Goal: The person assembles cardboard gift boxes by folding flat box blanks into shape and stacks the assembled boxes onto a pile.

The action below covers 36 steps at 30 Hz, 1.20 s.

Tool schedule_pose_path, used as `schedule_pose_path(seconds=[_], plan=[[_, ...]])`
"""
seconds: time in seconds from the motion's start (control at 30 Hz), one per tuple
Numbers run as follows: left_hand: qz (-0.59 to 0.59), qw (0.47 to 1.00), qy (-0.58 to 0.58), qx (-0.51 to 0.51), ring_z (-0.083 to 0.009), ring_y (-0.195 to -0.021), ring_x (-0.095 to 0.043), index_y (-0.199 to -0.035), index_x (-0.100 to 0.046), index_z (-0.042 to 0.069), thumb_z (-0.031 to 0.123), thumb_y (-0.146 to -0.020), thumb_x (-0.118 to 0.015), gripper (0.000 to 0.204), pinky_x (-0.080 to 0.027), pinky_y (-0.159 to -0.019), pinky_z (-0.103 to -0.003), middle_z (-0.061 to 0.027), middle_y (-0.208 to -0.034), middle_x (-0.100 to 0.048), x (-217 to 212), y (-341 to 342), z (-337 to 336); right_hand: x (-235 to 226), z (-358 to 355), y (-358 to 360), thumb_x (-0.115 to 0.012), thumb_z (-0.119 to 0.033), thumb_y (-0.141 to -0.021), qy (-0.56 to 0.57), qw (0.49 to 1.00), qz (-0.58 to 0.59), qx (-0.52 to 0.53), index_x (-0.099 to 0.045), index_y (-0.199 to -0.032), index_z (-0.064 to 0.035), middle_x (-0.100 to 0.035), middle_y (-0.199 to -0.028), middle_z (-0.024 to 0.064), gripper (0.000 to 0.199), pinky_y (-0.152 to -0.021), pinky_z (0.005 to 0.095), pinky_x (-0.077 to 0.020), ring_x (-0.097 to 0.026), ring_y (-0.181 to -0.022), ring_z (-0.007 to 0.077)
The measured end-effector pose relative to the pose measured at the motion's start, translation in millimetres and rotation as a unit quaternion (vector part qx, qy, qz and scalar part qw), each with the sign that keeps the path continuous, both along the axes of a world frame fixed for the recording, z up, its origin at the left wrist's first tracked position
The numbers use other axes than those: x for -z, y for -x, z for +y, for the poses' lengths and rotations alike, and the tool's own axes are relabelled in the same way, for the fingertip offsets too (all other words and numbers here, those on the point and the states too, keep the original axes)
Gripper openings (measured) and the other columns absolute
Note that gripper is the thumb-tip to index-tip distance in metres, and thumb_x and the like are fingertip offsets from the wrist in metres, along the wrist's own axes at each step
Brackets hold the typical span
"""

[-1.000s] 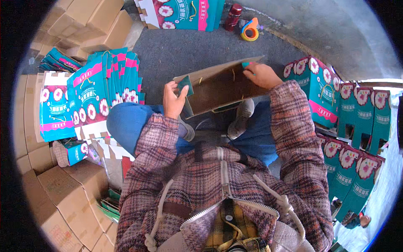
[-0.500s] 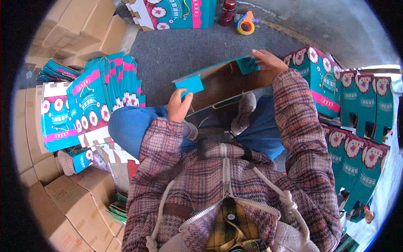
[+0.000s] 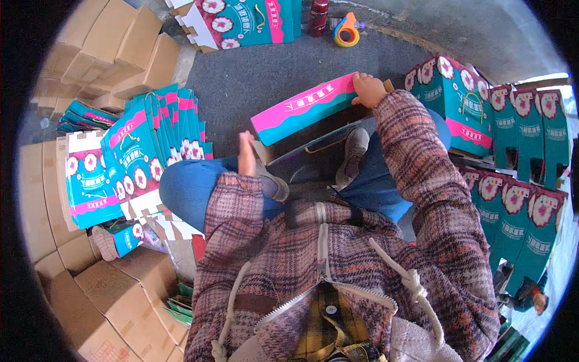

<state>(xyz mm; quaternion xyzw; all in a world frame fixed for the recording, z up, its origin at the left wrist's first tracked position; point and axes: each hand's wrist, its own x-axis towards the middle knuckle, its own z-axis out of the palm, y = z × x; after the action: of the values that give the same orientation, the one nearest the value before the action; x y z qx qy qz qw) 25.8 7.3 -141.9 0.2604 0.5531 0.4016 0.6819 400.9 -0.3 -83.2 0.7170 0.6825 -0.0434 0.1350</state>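
**A:** What are the hands doing?

**B:** I see the right hand (image 3: 368,89) stretched forward and up, arm nearly straight, its fingers clamped over the far end of a long pink-and-teal carton (image 3: 304,107). The carton lies tilted across the floor (image 3: 259,72) just ahead of the knees, pink side up, right end higher. The left hand (image 3: 246,154) stands edge-on above the left knee, fingers straight and pressed together, palm flat. It is near the carton's lower left end; I cannot tell whether it touches it.

**A:** Anything under the carton?

**B:** A dark flattened piece (image 3: 313,154) lies just behind it, between the two grey shoes (image 3: 353,151).

**A:** Counts?

**B:** One carton in hand. On the left, a fanned stack of flat teal cartons (image 3: 145,151); I make out roughly eight edges, not exactly. On the right, built-up teal boxes (image 3: 458,102) stand in a row, about six that I can see, more cut off by the rim. Another flat bundle (image 3: 241,21) lies at the far edge of the floor, beside one orange tape dispenser (image 3: 346,31) and one dark red bottle (image 3: 318,15). Plain brown cardboard boxes (image 3: 114,45) are piled at the far left corner, several more (image 3: 102,289) at the near left.
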Motion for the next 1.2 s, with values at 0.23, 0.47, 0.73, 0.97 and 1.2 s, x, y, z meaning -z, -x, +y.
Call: schedule_pose_path(seconds=[0.23, 0.47, 0.73, 0.97, 1.2], plan=[[0.294, 0.906, -0.221, 0.21, -0.0322, -0.11, -0.054, -0.131, -0.038, -0.003, 0.036, -0.083, -0.066, 0.068, -0.04, -0.096, -0.04, -0.0214, -0.12, -0.054, 41, -8, -15, -43, -10, 1, -0.076, -0.048, -0.065, -0.009, 0.995, -0.046, 0.084, -0.059, -0.105, -0.0011, -0.065, -0.103, 0.0142, 0.063, -0.079, 0.0422, -0.0521, -0.063, -0.096, 0.0327], [0.293, 0.905, -0.178, 0.252, -0.0305, -0.107, -0.056, -0.127, -0.037, -0.007, 0.034, -0.08, -0.069, 0.07, -0.043, -0.092, -0.039, -0.022, -0.116, -0.057, 30, -16, -10, -50, -28, -18, -0.05, -0.073, -0.076, 0.292, 0.881, 0.368, 0.062, -0.045, -0.13, 0.004, -0.048, -0.129, 0.0268, 0.094, -0.104, 0.047, -0.0331, -0.044, -0.123, 0.0408], [0.301, 0.903, -0.18, 0.247, -0.0275, -0.105, -0.057, -0.126, -0.041, -0.005, 0.035, -0.082, -0.069, 0.065, -0.044, -0.09, -0.037, -0.0179, -0.113, -0.058, 48, -8, -6, -54, -20, -17, -0.055, -0.078, -0.069, 0.338, 0.904, 0.249, -0.077, -0.033, -0.139, 0.0027, -0.039, -0.138, 0.0257, 0.109, -0.108, 0.0436, -0.029, -0.039, -0.128, 0.0378], [-0.008, 0.982, 0.121, 0.143, -0.0267, -0.105, -0.058, -0.128, -0.045, 0.001, 0.055, -0.089, -0.051, 0.067, -0.046, -0.09, -0.038, -0.0151, -0.119, -0.057, 42, -17, 5, -30, -3, -36, -0.074, -0.057, -0.064, 0.1, 0.982, 0.161, 0.014, -0.056, -0.12, -0.003, -0.058, -0.117, 0.0213, 0.08, -0.084, 0.0435, -0.0469, -0.058, -0.104, 0.0363], [0.05, 0.944, -0.109, 0.308, -0.0252, -0.114, -0.053, -0.134, -0.041, 0.004, 0.042, -0.093, -0.053, 0.057, -0.043, -0.097, -0.042, -0.0121, -0.127, -0.051, 76, -15, 1, 25, -1, -66, -0.075, -0.057, -0.062, 0.124, 0.919, 0.362, 0.092, -0.065, -0.104, -0.0007, -0.068, -0.092, 0.0193, 0.071, -0.078, 0.0418, -0.0492, -0.065, -0.086, 0.0317]])
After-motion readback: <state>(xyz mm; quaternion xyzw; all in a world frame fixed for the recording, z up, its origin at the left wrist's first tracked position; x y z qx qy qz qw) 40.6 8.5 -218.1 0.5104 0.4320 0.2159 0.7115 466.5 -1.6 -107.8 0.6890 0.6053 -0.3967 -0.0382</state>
